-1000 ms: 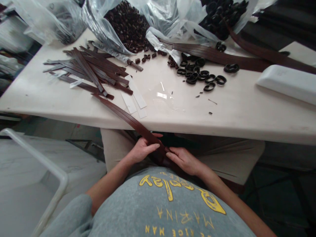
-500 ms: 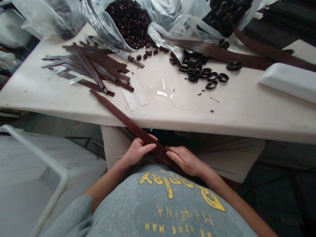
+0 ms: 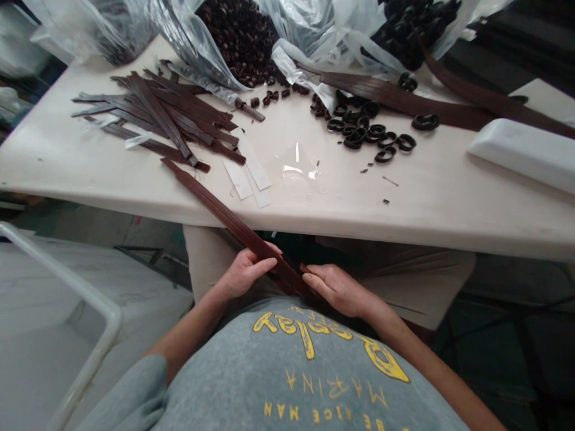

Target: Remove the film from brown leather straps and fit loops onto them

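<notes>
Shirt read "MARINA", "NICE MAN". Left hand: fingers clamped on one brown strap, which ran ten o'clock onto worktop, near three white strips. Right hand: fingers pinched brown tip.

On my view, the bare left hand is closed in a grip, its thumb on top pointing toward the bare right hand, which pinches with thumb against bent fingers. I have the two near each other but apart, both bare forearms angled inward, the left coming from a grey fabric sleeve.
</notes>
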{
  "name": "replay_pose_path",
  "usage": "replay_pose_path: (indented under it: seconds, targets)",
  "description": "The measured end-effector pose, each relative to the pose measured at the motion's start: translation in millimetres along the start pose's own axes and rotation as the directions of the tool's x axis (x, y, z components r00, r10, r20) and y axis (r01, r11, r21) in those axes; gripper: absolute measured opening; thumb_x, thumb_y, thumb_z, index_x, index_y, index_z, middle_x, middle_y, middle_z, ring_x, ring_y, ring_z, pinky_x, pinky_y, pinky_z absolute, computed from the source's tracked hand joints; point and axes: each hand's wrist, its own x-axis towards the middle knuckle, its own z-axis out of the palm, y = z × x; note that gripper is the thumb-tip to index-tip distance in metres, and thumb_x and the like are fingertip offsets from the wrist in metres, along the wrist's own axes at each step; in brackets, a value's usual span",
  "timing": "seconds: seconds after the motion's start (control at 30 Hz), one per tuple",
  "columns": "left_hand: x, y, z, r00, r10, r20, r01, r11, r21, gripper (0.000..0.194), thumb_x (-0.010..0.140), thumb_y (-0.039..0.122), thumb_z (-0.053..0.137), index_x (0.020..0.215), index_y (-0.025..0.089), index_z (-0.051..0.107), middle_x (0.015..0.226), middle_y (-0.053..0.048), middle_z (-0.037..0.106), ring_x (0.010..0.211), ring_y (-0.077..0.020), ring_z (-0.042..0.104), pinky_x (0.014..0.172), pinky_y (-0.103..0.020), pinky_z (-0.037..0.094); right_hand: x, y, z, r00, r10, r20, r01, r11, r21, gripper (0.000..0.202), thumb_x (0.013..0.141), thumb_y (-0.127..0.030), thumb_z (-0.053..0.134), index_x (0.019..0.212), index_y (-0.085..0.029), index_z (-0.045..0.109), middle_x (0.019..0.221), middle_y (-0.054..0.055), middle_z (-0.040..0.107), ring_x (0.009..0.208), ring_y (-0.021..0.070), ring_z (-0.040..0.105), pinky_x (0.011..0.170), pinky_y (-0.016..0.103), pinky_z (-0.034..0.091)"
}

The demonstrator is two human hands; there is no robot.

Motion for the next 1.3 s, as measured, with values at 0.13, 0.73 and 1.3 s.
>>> replay_pose_path:
  seconds: [0.13, 0.73, 1.3]
  targets:
    - [0, 1, -7.3, 0.999, 0.030, -0.041, -0.031, 0.999, -0.021, 0.027, 0.077, 0.034, 0.076, 0.097, 0.017, 0.070, 0.083, -0.003, 0.072, 0.073, -0.0160, 0.066, 0.070, -0.027, 0.055, -2, -2, -8, 0.999, -0.026, 0.025, 0.026, 1.000, -0.001, 0.041, 0.103, -0.043, 0.031, 0.075, -0.019, 0.048, 0.070, 0.000, 0.050, 0.064, 0.0142, 0.046, 0.061, 0.026, 0.033]
    - [-2, 13, -1.8, 0.991, 0.074, 0.116, -0.085, 0.991, 0.099, 0.018, 0.079, 0.031, 0.072, 0.088, 0.016, 0.069, 0.082, -0.004, 0.070, 0.076, -0.0167, 0.065, 0.073, -0.028, 0.055, 9, -24, -15, 0.978, -0.091, 0.186, 0.110, 0.989, -0.097, 0.041, 0.103, -0.037, 0.035, 0.079, -0.016, 0.062, 0.069, 0.001, 0.057, 0.059, 0.0131, 0.047, 0.058, 0.025, 0.032]
    - [-2, 12, 5.2, 0.972, 0.148, 0.183, -0.182, 0.966, 0.186, 0.015, 0.083, 0.028, 0.068, 0.093, 0.017, 0.071, 0.092, -0.005, 0.068, 0.087, -0.0195, 0.064, 0.081, -0.031, 0.054, 17, -29, -22, 0.980, -0.073, 0.184, 0.102, 0.983, -0.154, 0.041, 0.103, -0.039, 0.037, 0.078, -0.017, 0.061, 0.067, 0.001, 0.057, 0.058, 0.0126, 0.046, 0.057, 0.026, 0.030]
